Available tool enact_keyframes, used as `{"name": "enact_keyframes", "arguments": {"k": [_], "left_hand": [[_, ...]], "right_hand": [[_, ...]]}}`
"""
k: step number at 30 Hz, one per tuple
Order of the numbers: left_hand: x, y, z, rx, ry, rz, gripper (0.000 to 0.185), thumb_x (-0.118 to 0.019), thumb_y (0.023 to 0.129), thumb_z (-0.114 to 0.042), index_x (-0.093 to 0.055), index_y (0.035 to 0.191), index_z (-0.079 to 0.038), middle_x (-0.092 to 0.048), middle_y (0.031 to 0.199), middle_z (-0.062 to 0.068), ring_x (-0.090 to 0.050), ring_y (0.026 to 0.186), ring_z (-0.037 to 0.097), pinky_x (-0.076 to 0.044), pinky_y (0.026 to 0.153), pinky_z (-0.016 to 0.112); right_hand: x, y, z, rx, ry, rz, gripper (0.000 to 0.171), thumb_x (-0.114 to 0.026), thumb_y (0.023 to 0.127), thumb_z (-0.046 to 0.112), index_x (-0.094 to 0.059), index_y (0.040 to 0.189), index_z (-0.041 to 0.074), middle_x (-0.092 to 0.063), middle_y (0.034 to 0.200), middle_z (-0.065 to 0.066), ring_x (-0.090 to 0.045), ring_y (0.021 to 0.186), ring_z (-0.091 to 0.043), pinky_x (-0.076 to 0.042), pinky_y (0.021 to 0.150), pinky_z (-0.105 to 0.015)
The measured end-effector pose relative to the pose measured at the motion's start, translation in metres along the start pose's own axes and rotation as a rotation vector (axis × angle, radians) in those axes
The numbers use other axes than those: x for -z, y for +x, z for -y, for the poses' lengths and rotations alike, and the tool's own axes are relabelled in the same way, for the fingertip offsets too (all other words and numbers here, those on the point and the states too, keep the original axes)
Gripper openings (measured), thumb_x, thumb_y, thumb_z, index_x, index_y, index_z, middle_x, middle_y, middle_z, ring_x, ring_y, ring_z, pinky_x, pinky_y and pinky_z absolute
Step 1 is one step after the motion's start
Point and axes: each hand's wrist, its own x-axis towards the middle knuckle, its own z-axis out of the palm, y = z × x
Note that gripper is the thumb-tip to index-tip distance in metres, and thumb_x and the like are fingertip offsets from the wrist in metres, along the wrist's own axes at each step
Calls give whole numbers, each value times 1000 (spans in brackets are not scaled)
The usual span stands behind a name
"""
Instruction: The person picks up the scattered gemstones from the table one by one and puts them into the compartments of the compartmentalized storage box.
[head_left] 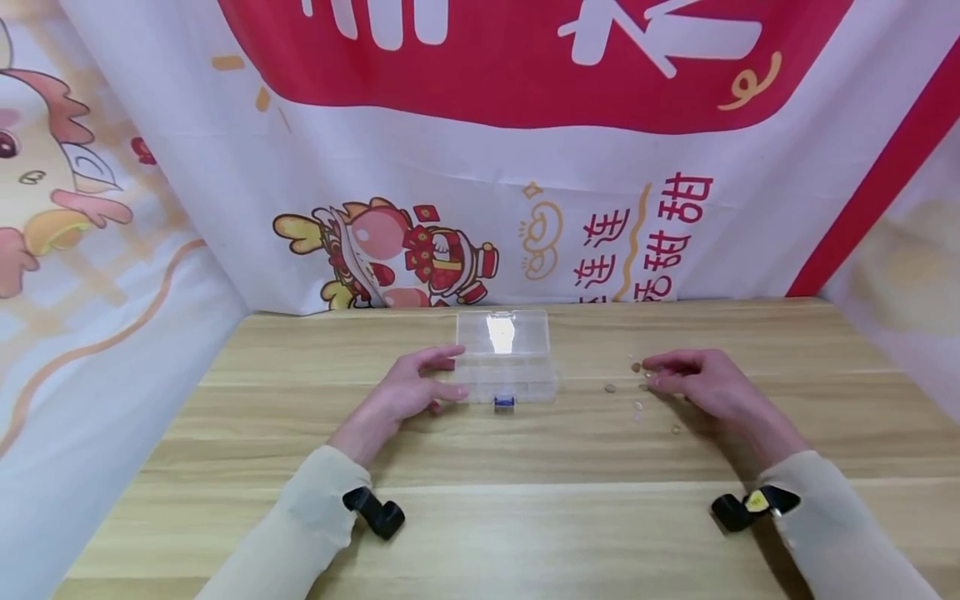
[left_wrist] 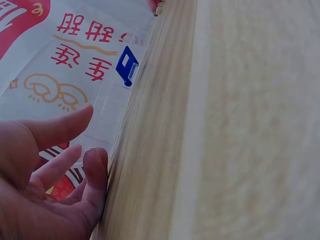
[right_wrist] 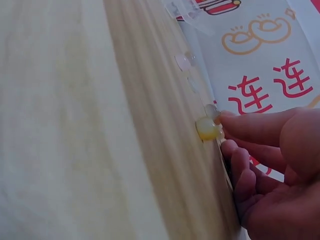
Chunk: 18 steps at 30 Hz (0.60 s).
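Clear plastic compartment box (head_left: 504, 357), rectangular, lid closed, small blue latch (head_left: 504, 402) on its near edge; stands at the middle of the bench, toward the far side. Glare on the lid; contents cannot be made out.

Left hand (head_left: 408, 392): rests on the bench at the left end of the box, fingers (left_wrist: 65, 125) loosely extended, tips touching the box's left wall, nothing gripped.

Small rounded beads (head_left: 636, 406), translucent, pale amber to clear, glossy: scattered loose on the bench right of the box, each apart from the next.

Right hand (head_left: 705, 383): lies among the beads, fingers (right_wrist: 260, 127) bent toward the bench; thumb and forefinger tips pinch one yellowish bead (right_wrist: 207, 129) just at the surface. A clear bead (right_wrist: 211, 110) sits beside it.

Light wooden bench (head_left: 525, 517), pale straight grain, matt, smooth.

Printed fabric backdrop (head_left: 480, 167), white with red lettering and cartoon figures, hangs behind and on both sides.

Cream sleeves (head_left: 300, 533) on both forearms, a black wrist mount (head_left: 375, 511) on each.
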Motion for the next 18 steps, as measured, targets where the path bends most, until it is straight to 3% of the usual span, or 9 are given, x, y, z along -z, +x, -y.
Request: {"name": "enact_keyframes", "arguments": {"k": [9,18], "left_hand": [[-1,-3,-1,3,-16,-7,67,-83,89,-11,-60,150,-29,-56,154,8,-63,93,22,-56,74,29],[-1,-3,-2,2,-2,-3,68,-83,90,-12,-59,150,-31,-56,154,7,-63,86,21,-55,73,29]], "right_hand": [[9,4,3,-30,-40,43,48,-74,100,36,-69,140,9,-63,150,-19,-49,129,-27,-37,94,-33],[8,8,6,-100,-45,31,43,-77,98,30,-73,135,9,-66,143,-18,-51,119,-26,-44,88,-29]]}}
